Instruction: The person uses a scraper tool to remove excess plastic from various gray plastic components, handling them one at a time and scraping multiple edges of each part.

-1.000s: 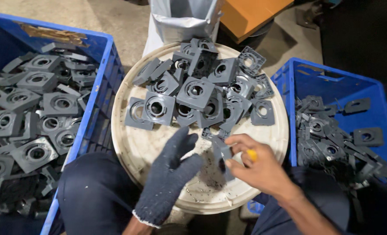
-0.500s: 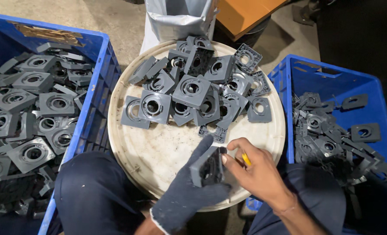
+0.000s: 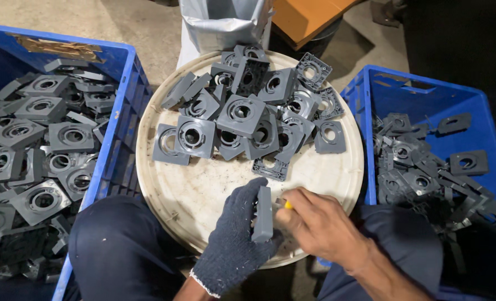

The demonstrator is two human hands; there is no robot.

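At the near edge of the round white lid [image 3: 203,195], my gloved left hand [image 3: 234,242] now has a clenched grip on one grey plastic plate [image 3: 263,214], turned up on edge since a second ago, when that hand lay open beside the pile [image 3: 248,111]. My bare right hand [image 3: 315,223] has closed in against it, fingers curled round a small yellow-tipped tool [image 3: 288,204]. The tool's working end is hidden and I cannot tell what it touches.

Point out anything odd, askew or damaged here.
Nothing looks damaged. The grey parts lie in a loose, overlapping heap on the round white lid, some tilted. The gloved left hand holds one part on edge; the bare right hand touches it.
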